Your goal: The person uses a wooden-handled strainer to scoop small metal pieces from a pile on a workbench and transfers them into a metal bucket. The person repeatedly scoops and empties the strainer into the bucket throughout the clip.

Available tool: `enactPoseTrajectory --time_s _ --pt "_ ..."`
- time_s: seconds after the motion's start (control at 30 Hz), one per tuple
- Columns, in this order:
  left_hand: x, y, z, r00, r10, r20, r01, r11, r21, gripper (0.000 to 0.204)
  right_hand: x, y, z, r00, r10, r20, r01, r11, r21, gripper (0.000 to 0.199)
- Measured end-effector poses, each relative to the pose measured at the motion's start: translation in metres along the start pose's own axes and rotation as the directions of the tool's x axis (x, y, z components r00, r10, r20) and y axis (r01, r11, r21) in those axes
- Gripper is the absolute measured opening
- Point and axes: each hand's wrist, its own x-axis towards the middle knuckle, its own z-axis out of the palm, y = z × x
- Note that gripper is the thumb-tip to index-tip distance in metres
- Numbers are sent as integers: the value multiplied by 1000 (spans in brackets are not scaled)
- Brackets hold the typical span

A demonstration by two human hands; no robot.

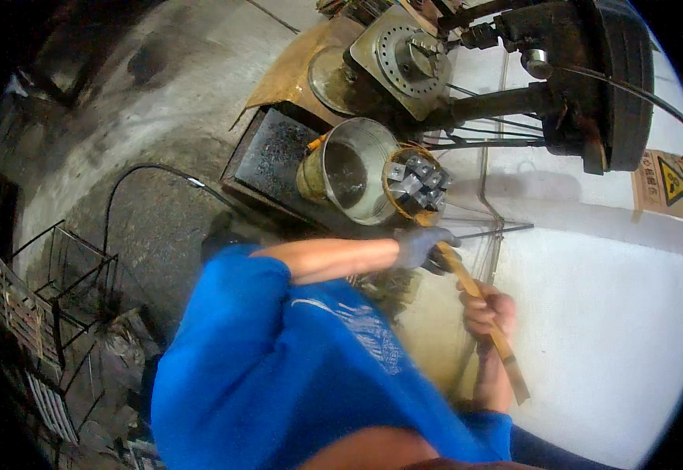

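My left hand (422, 247), in a grey glove, is closed round the upper part of a long flat bamboo handle. Farther down the same handle, my bare right hand (486, 313) is wrapped round it too. This handle belongs to a skimmer (506, 356) whose round, yellowish-rimmed bowl is raised beside the bucket's right rim. Several small metal blocks (427, 174), some with holes, lie heaped in the bowl. The pale bucket (361, 210) appears tilted and has dark contents. How far the bowl overlaps the bucket I cannot tell.
A dark metal bench (275, 160) lies left of the bucket. Behind stands a machine plate with a perforated disc (413, 64); a dark machine head (584, 86) is at upper right. A black cable (114, 192) and metal racks (40, 313) are at left, a white wall (600, 313) at right.
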Motion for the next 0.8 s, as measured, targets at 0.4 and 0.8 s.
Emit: enactPoseTrajectory --time_s 0.4,0.8 --pt "18 -12 -18 967 111 -230 -122 992 -34 16 11 -14 -47 989 108 97 -118 987 109 50" --pt "-9 34 27 911 412 14 -407 893 195 15 -3 -10 -1 961 30 274 8 991 -135 50"
